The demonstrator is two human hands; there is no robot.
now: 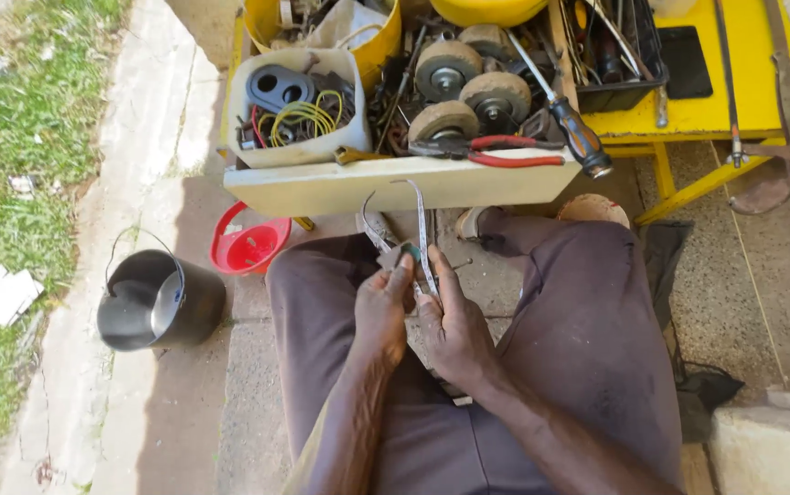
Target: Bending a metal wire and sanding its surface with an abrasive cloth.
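I sit with my knees apart in brown trousers, both hands together over my lap. My left hand (382,307) pinches a small dark piece (407,253) between thumb and fingers. My right hand (453,323) grips a thin grey strap (422,229) that loops up from the hands toward the edge of the cream tray (395,183). The strap's two ends curve apart above my fingers. What exactly the small piece is stays unclear.
The cream tray holds several worn wheels (468,87), red-handled pliers (510,151), a screwdriver (565,115) and a white tub of wires (296,105). A yellow stand (734,101) stands right, a red bowl (248,246) and a black bucket (157,298) left. Grass borders the concrete.
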